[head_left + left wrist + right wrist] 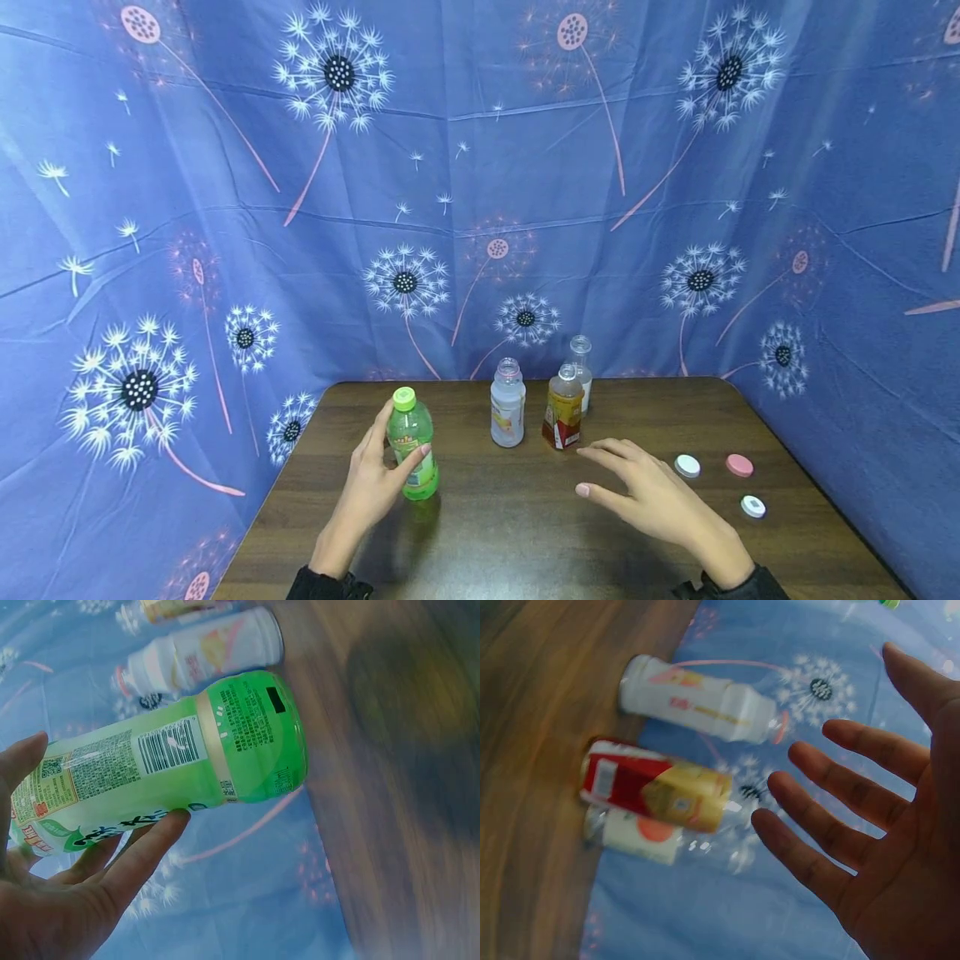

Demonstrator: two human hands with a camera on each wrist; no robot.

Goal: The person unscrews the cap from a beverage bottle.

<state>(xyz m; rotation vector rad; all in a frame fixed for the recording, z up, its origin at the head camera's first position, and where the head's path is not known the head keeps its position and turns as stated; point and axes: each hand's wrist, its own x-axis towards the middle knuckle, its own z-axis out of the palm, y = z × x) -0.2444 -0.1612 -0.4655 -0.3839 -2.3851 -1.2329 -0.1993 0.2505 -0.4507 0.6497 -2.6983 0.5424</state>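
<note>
My left hand (367, 483) holds a green drink bottle (412, 429) with a bright green cap (404, 399). Its thumb lies on one side and the fingers on the other, and the bottle stands nearly upright. In the left wrist view, the barcode label (171, 746) faces the camera and the base hangs just above the tabletop. My right hand (652, 504) hovers over the table with fingers spread and nothing in it. Nearest to it stands an amber bottle (562, 412) with a red and yellow label, uncapped.
Left of the amber bottle is an uncapped white-labelled bottle (507, 408); behind it stands a clear one (581, 350). A white cap (687, 466), a pink cap (739, 465) and a small white cap (753, 506) lie at the right. A blue dandelion-print cloth (465, 167) hangs behind.
</note>
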